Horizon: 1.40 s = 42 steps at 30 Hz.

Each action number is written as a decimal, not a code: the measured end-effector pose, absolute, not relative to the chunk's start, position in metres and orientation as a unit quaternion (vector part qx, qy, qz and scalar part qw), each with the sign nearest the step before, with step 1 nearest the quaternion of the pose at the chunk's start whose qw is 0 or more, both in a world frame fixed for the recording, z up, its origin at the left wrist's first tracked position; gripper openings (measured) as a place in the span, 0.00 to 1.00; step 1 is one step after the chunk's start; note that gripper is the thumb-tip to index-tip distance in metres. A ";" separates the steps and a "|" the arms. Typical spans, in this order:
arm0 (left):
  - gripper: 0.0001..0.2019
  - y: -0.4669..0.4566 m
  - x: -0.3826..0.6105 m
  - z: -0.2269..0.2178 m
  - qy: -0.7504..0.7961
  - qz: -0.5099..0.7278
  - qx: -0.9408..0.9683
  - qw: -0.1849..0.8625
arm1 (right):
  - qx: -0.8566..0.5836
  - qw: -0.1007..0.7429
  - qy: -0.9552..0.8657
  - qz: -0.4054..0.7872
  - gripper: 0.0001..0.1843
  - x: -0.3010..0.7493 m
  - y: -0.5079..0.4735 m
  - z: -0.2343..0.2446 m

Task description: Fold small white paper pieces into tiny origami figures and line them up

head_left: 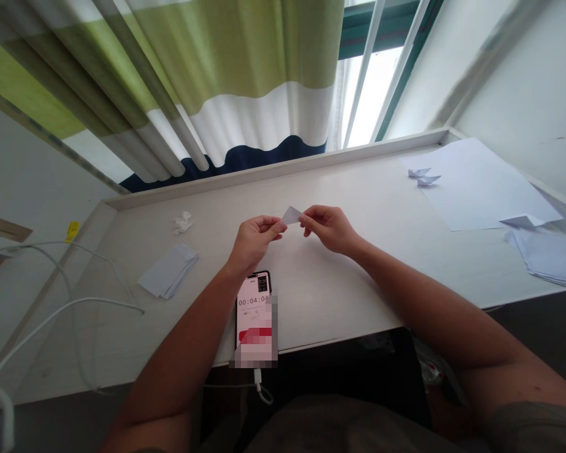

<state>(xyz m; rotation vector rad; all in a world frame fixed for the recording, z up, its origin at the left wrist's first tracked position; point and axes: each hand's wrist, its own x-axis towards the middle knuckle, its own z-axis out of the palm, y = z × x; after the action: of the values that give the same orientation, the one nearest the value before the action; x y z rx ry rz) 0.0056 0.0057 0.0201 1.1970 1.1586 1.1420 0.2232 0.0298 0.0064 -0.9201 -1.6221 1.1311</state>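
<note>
A small folded piece of white paper [291,215], roughly triangular with its point upward, is held above the desk between my two hands. My left hand [258,238] pinches its left corner between thumb and fingers. At the right corner, my right hand [327,226] grips it the same way. Below my left wrist lies a phone [253,314] showing a running timer, its lower part pixelated. Two small folded paper figures [424,177] rest at the far right on a large white sheet [476,182].
A stack of paper slips [170,270] and a crumpled tissue [183,223] lie on the left of the white desk [330,314]. More paper [547,255] is piled at the right edge. White cables [70,308] cross the left side; a curtain [245,56] hangs behind.
</note>
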 end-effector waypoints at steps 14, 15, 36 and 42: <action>0.22 0.000 0.013 0.020 0.476 0.447 0.555 0.515 | -0.346 0.429 -0.659 0.512 0.31 0.221 0.031 0.000; 0.23 0.000 0.013 0.020 0.475 0.443 0.556 0.519 | -0.342 0.429 -0.659 0.515 0.31 0.221 0.031 0.000; 0.12 -0.005 0.014 0.023 0.428 0.554 0.616 0.361 | -0.277 0.532 -0.767 0.228 0.12 0.227 0.027 0.006; 0.08 -0.004 0.008 0.021 0.383 0.542 0.696 0.273 | -0.188 0.563 -0.800 0.091 0.07 0.232 0.026 0.011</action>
<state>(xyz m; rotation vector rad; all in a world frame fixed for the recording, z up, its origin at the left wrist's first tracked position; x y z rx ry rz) 0.0083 -0.0036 0.0207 1.8728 1.0309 1.4579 0.2324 0.0263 0.0112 -0.4434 -1.8823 0.2146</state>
